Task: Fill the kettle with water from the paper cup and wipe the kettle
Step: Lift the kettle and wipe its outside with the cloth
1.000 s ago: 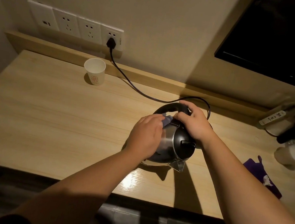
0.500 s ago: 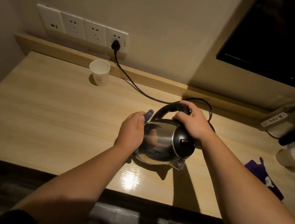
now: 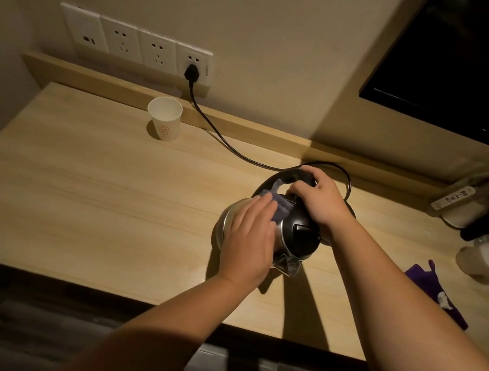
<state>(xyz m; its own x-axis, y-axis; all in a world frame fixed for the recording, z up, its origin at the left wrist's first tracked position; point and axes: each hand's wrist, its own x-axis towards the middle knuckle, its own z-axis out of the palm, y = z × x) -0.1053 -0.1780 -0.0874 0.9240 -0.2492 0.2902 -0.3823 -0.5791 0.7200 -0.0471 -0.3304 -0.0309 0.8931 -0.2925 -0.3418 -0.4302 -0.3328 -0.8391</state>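
Right hand (image 3: 319, 201) is wrapping the kettle (image 3: 290, 241) handle, fingers closed | left hand (image 3: 248, 244) is pressing a bluish cloth (image 3: 280, 206) flat on the steel body, palm hiding most of both | kettle is sitting centre-right on the desk (image 3: 90, 192) | paper cup (image 3: 163, 122) is standing upper left, contents not visible | items at right edge are lying too dark to identify.

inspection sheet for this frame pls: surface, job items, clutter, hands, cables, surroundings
Surface: wooden desk, bare on the left.
Job's things: kettle upright near the middle; paper cup upright at the back left, apart from it; contents not visible.
Clutter: purple cloth and dim items at the right edge.
Hands: left hand presses a bluish cloth on the kettle body; right hand grips the handle.
Cables: black cord plugged into the wall sockets.
Surroundings: dark screen upper right.
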